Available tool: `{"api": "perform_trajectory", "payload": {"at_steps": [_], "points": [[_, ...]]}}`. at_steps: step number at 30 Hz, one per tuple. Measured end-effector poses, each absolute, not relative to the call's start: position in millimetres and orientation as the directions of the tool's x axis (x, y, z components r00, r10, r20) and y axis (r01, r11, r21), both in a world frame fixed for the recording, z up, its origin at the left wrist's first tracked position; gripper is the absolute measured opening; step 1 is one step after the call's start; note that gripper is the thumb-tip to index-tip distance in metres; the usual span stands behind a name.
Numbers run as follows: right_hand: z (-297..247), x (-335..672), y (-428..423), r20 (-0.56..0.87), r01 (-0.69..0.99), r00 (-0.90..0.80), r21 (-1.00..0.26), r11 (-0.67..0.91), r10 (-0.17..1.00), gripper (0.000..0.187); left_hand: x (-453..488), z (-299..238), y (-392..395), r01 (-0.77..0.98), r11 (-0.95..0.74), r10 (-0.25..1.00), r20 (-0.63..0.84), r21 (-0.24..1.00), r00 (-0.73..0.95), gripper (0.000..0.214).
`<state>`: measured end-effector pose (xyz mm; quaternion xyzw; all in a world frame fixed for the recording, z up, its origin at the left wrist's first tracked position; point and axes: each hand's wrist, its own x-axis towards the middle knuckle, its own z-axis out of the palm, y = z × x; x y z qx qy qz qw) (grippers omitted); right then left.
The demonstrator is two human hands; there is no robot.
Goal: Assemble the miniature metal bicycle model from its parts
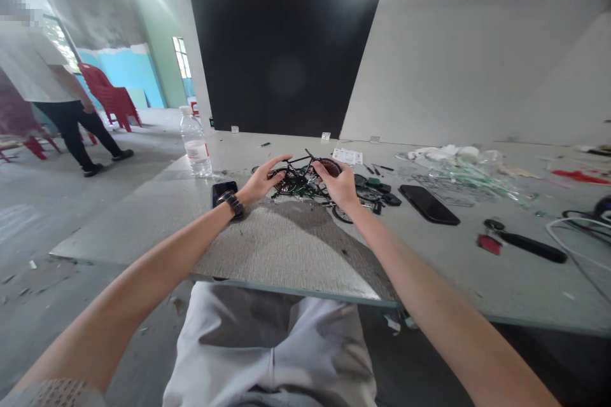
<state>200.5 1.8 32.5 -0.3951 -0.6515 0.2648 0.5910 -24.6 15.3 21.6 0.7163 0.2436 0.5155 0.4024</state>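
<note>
Miniature black bicycle model (301, 179) stands near the middle of the tabletop (477, 286), just past a grey woven mat (286, 248) that reaches the near edge. Far left, a standing person (45, 70) in black trousers is well apart from the tabletop, beside stacked red plastic chairs (107, 95). On the tabletop's left part, a clear plastic water bottle (195, 145) stands upright, and a black smartphone (224, 193) lies just beside the left hand (260, 181), whose wrist wears a black watch (232, 203). That hand's fingers (281, 168) curl narrowly over the model's left wheel. The right hand (337, 186) holds the other side, its fingers (324, 166) wrapped over a dark wheel. Small black and green parts (377, 194) lie touching the model's right side. Further right sit a larger black smartphone (428, 203), crumpled clear plastic wrapping (458, 168), a black-handled tool (532, 247) and a white cable (573, 229) near the right edge. The mat gives the forearms room between the hands and the near edge.
</note>
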Motion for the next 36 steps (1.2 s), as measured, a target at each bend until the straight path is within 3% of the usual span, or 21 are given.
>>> {"api": "perform_trajectory", "payload": {"at_steps": [3, 10, 16, 26, 36], "points": [[32.9, 200.5, 2.3, 0.545, 0.174, 0.029, -0.828, 0.533, 0.838, 0.044, -23.9, 22.5, 13.8, -0.068, -0.562, 0.762, 0.548, 0.824, 0.345, 0.044], [34.1, 201.2, 2.2, 0.335, -0.100, -0.084, -0.940, 0.327, 0.938, 0.041, -25.2, 20.5, 15.2, -0.021, -0.626, 0.716, 0.586, 0.779, 0.379, 0.043], [31.9, 202.3, 3.0, 0.392, -0.024, -0.039, -0.920, 0.391, 0.919, 0.041, -25.5, 20.9, 15.6, -0.014, -0.629, 0.720, 0.589, 0.777, 0.368, 0.042], [29.3, 201.0, 5.7, 0.520, -0.039, -0.016, -0.854, 0.519, 0.854, 0.035, -27.9, 17.9, 22.6, 0.077, -0.699, 0.677, 0.623, 0.711, 0.393, 0.045], [32.8, 200.8, 2.1, 0.428, -0.144, -0.077, -0.899, 0.414, 0.901, 0.031, -29.9, 14.5, 26.0, 0.160, -0.733, 0.653, 0.616, 0.662, 0.441, 0.046]]}}
